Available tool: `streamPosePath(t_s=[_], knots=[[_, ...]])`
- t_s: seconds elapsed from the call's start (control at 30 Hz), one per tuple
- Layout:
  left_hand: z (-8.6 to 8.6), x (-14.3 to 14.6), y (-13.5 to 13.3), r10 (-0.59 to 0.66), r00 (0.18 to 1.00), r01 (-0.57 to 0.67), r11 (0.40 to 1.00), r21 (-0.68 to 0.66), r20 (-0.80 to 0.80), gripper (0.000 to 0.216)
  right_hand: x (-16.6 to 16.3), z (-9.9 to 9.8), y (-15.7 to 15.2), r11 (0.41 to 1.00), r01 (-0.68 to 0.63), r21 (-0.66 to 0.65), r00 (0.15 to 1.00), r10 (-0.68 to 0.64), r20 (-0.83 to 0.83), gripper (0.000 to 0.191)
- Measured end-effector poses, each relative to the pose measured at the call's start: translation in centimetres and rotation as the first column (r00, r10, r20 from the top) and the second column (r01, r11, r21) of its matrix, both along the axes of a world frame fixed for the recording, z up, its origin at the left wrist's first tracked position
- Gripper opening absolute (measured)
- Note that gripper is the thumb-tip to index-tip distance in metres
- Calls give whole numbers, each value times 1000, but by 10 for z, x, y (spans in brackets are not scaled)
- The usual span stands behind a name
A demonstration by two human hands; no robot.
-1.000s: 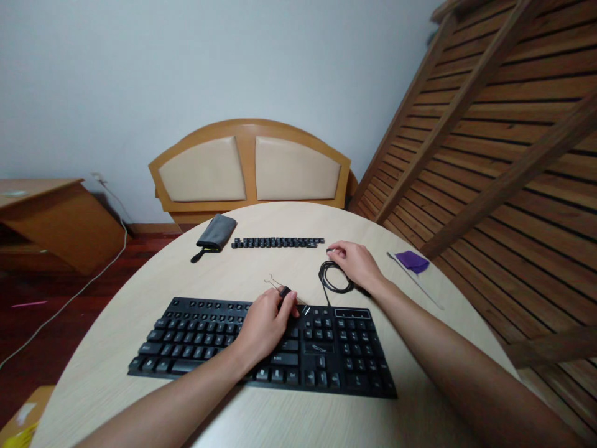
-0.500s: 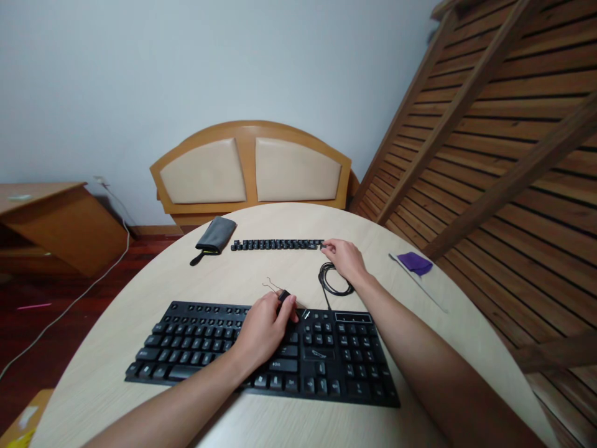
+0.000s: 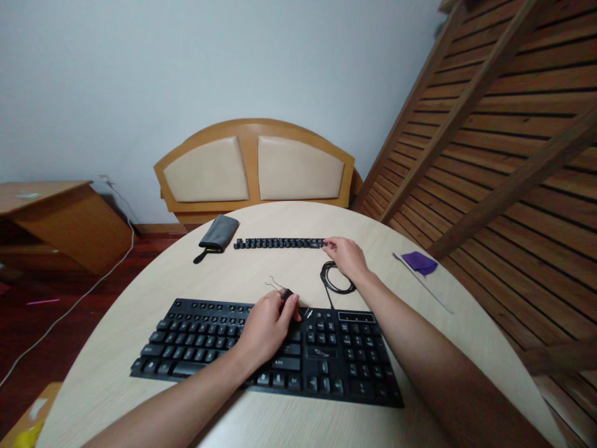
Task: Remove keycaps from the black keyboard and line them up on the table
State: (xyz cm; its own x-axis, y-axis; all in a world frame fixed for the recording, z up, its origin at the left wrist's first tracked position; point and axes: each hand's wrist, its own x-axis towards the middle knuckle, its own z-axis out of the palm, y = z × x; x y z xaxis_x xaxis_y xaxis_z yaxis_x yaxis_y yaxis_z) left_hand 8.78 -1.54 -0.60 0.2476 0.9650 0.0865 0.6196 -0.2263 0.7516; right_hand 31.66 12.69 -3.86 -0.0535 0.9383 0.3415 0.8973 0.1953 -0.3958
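Observation:
A black keyboard (image 3: 209,339) lies on the round pale table (image 3: 140,292) in front of me. My left hand (image 3: 268,326) rests on its upper middle, fingers closed on a wire keycap puller (image 3: 280,289) with a black handle. My right hand (image 3: 345,256) reaches to the right end of a row of loose black keycaps (image 3: 277,243) at the far side, its fingers pinched together there; what they hold is too small to make out. The keyboard's coiled black cable (image 3: 333,280) lies just beneath that wrist.
A grey pouch (image 3: 217,233) lies left of the keycap row. A purple cloth (image 3: 420,262) on a thin strip sits near the right table edge. A wooden chair (image 3: 254,168) stands behind the table, slatted wooden frames lean at right, a low wooden desk at left.
My right hand moved away from the cable up to the right end of the keycap row. The left hand stayed on the keyboard with the puller.

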Motion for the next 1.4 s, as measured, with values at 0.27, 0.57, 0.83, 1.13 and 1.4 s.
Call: streamPosePath(t_s=[0.27, 0.57, 0.83, 1.13, 1.4], knots=[[-1, 0, 1, 2, 1000, -2, 1000, -2, -1, 47, -1, 8, -4, 1000, -8, 27, 1000, 9, -16, 27], [0, -2, 0, -10, 999, 11, 999, 34, -37, 43, -12, 58, -77, 961, -273, -56, 962, 271, -30, 19], [-3, -3, -1, -31, 999, 35, 993, 111, -34, 35, -14, 46, -155, 809, -559, -184, 821, 571, 20, 49], [9, 4, -12, -118, 991, 128, 976, 174, -66, 29, -14, 39, -155, 781, -594, -195, 798, 602, -20, 61], [3, 3, -8, -190, 973, 180, 980, 84, 133, 29, -13, 41, -156, 776, -605, -182, 795, 600, -87, 40]])
